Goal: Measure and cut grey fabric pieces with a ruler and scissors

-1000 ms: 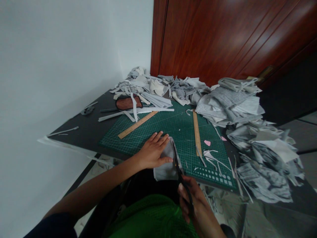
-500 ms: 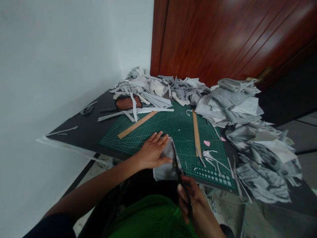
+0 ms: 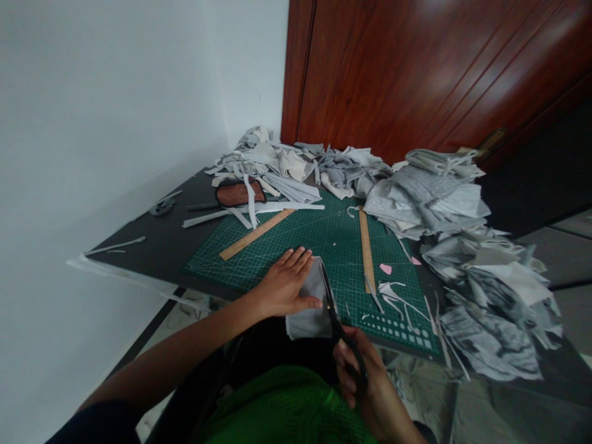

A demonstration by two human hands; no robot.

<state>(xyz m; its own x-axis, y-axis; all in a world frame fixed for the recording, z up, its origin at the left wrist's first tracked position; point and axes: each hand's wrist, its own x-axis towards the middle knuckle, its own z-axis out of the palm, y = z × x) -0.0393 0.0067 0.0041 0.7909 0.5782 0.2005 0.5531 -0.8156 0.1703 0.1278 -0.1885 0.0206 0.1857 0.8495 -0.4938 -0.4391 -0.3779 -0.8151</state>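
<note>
A grey piece of cloth (image 3: 309, 322) lies at the near edge of the green cutting mat (image 3: 319, 229), its lower part hanging past the edge. My left hand (image 3: 287, 280) rests flat on it with the fingers stretched out and the thumb pointing right. In my right hand (image 3: 363, 364) is a pair of black-handled scissors (image 3: 331, 311), gripped by the loops. Their blades point away from me along the cloth's right edge. Whether the blades are fully closed is hard to make out.
Two wooden rulers (image 3: 257, 234) lie on the mat, with thin white scraps (image 3: 393, 296) and pink bits (image 3: 385, 269) to the right. Heaped cloth pieces (image 3: 425, 197) line the back and right of the dark table (image 3: 152, 243). A brown oval pad (image 3: 238, 193) lies back left.
My right hand and the scissor handles have shifted slightly right, and the scissors have turned a little. My left hand stays nearly in place on the cloth.
</note>
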